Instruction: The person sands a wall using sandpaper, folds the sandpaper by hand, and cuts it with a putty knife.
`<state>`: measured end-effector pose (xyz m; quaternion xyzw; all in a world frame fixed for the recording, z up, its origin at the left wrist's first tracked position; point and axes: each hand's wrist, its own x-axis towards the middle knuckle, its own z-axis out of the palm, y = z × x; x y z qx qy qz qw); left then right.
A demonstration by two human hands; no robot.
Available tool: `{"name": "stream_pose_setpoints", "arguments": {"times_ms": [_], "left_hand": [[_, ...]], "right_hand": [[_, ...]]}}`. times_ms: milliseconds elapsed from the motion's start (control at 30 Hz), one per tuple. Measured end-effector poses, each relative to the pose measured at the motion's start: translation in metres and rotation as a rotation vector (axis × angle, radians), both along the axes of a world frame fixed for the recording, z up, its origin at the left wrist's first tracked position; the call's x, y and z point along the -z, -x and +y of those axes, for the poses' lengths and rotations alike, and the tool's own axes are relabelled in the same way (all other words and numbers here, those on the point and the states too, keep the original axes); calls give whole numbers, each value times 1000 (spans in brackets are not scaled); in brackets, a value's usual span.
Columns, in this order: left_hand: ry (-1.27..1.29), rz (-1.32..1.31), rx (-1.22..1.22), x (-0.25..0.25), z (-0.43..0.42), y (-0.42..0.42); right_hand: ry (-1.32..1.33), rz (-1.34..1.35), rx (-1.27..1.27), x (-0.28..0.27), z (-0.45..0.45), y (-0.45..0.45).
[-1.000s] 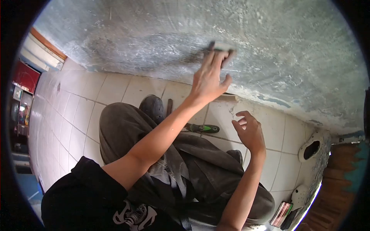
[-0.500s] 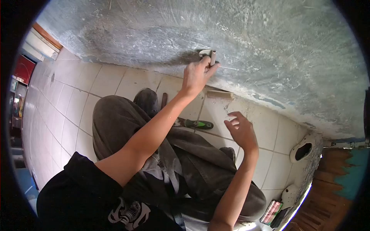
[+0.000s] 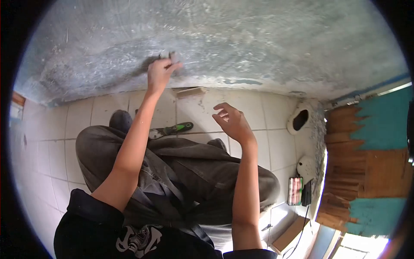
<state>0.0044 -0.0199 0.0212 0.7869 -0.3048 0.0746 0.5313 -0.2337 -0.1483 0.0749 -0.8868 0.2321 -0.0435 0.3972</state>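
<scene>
Block [image 3: 173, 57], small and blurred, sits in the left hand's [image 3: 158, 74] narrow grip against the grey wall [image 3: 241, 39]. Right hand [image 3: 233, 123] hovers over the tiled floor [image 3: 246, 106], loosely curled with thumb and fingers apart; green-handled scraper [image 3: 172, 130] lies between the arms.

White tiled floor [image 3: 250, 110], bearing a green-and-black-handled scraper [image 3: 174, 128], a pale block [image 3: 190, 92] near the wall's base, two pale clogs [image 3: 298, 121], and a cardboard-coloured box [image 3: 291, 235].
</scene>
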Motion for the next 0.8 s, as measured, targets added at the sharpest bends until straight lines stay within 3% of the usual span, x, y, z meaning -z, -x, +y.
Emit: {"name": "stream_pose_setpoints", "arguments": {"times_ms": [33,100,233,300,333,367,400,433,467,500,567,700,800], "left_hand": [[-202,-26,-2,17,1,-7],[-181,-7,22,38,1,-10],[41,11,120,6,-1,-8],[52,-95,170,-42,9,2],[128,-66,171,-48,10,7],[78,-39,149,-40,12,1],[28,-18,128,-28,12,-6],[31,-19,138,-23,10,-4],[45,62,140,-18,9,-2],[60,144,137,-16,8,0],[-3,122,101,-20,6,7],[30,57,70,-5,3,1],[94,40,68,6,-1,-4]], "right_hand": [[-23,-30,7,-15,0,11],[-6,-142,112,-43,-2,48],[-57,-382,576,-64,16,173],[-138,-510,827,-34,30,255],[-74,-387,996,-8,39,302],[27,-307,1080,23,54,349],[411,-4,1132,69,68,406],[359,50,1250,81,95,434],[138,-31,1418,121,108,483],[-139,104,1697,98,123,473],[-185,-90,1882,132,145,513],[-106,-16,1928,189,129,565],[15,-113,1842,180,114,544]]}}
